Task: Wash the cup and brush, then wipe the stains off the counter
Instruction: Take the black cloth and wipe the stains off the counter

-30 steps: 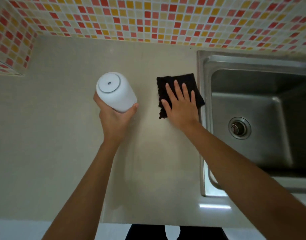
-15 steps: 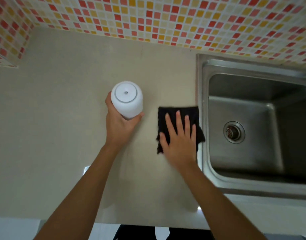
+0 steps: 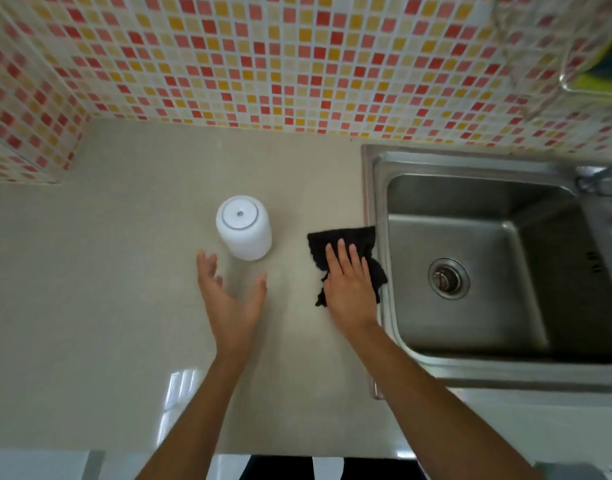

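A white cup (image 3: 244, 228) stands upside down on the beige counter (image 3: 90, 289), near its middle. My left hand (image 3: 230, 299) hovers just in front of the cup, fingers spread, not touching it. My right hand (image 3: 349, 284) lies flat with straight fingers on a black cloth (image 3: 342, 239), pressing it onto the counter right beside the sink's left rim. The cloth's right corner reaches onto that rim. No brush is in view.
A steel sink (image 3: 384, 202) with a round drain (image 3: 448, 278) fills the right side. Part of a faucet (image 3: 598, 183) shows at the far right. A mosaic-tiled wall (image 3: 263, 64) backs the counter, with a rack (image 3: 595, 71) at top right.
My left hand has set the cup down on the counter and let go, pulling back a little. My right hand stays pressed on the cloth, which has slid toward the sink rim.
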Available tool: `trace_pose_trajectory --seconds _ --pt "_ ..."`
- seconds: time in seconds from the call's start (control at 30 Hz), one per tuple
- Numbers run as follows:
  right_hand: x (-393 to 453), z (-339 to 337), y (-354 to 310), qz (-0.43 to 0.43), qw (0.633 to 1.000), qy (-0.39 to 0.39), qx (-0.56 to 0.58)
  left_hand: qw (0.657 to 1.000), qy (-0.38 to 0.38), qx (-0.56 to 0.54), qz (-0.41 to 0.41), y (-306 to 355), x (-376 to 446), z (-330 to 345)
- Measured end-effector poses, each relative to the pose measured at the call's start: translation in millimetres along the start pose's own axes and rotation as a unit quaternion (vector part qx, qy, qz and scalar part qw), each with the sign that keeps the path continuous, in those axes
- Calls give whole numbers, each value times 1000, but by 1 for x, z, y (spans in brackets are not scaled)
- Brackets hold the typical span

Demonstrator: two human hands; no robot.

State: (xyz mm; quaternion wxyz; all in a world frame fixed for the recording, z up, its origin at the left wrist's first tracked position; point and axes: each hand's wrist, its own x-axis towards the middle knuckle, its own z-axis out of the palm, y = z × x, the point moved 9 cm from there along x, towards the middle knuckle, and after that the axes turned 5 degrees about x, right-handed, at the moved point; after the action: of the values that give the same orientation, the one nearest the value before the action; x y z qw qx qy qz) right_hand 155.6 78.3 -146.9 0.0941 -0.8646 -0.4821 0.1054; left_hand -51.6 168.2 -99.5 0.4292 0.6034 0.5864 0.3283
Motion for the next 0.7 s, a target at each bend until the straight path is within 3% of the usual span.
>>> trace_pose_trajectory --seconds 0.07,0.2,0.37,0.53,0.7 --pt "-34 3 0 1 1000 0 7 999 2 26 27 5 -36 -1" --pt "-81 -3 -6 -27 999 27 30 978 -146 128 79 17 -58 56" --pt "-68 -45 30 13 975 85 205 938 -210 269 51 24 -40 115" --pt "-25 -46 78 62 968 -35 240 933 -222 282 -27 12 -29 124" --pt "-6 -51 91 1 950 -89 298 924 -218 314 -19 24 -37 124"
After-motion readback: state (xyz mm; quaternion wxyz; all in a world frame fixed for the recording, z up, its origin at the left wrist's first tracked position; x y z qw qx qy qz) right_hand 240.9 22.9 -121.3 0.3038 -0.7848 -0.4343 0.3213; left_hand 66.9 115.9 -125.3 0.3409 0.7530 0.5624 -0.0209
